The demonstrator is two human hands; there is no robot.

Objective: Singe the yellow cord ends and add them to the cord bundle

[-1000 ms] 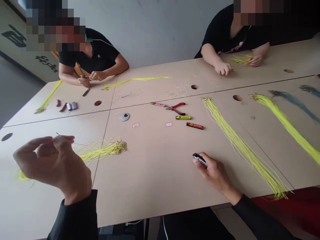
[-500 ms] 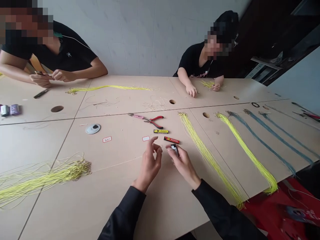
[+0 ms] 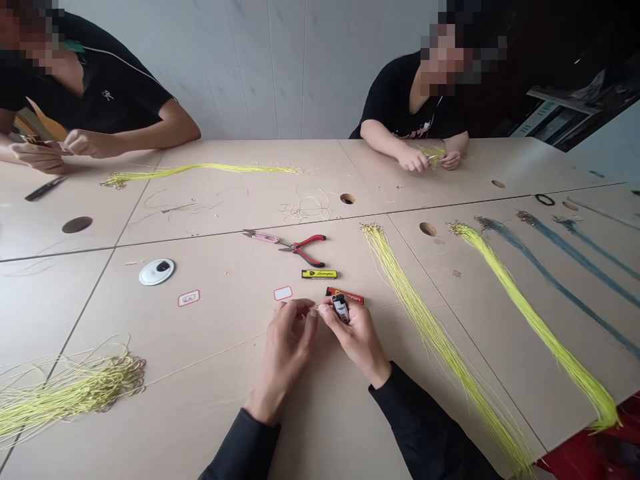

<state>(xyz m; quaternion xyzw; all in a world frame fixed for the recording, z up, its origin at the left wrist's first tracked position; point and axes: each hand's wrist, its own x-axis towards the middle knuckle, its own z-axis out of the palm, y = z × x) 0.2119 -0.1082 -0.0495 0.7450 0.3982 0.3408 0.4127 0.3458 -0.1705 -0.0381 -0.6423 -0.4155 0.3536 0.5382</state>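
Note:
My left hand [image 3: 290, 347] pinches the end of a thin pale yellow cord [image 3: 215, 355], which runs left to a heap of yellow cords [image 3: 100, 390]. In my right hand [image 3: 357, 337] is a black and silver lighter [image 3: 341, 309], held upright against the fingers. The fingertips of both hands meet or nearly meet at the cord's end. Just behind my right hand lies a red lighter [image 3: 350, 296], partly covered by it. A yellow lighter [image 3: 319, 274] lies farther back, near red-handled pliers [image 3: 306, 251] and pink snips [image 3: 263, 236].
Yellow cord bundles [image 3: 417, 307] and blue ones [image 3: 550, 287] lie to the right. On the left are a round metal lid [image 3: 157, 272] and a small label [image 3: 189, 298]. Two people work across the table [image 3: 200, 427], their hands over its far side.
My hands have come together at the cord's end, and my left index finger has folded in. The view has shifted. The right-hand person's hands are now closer together.

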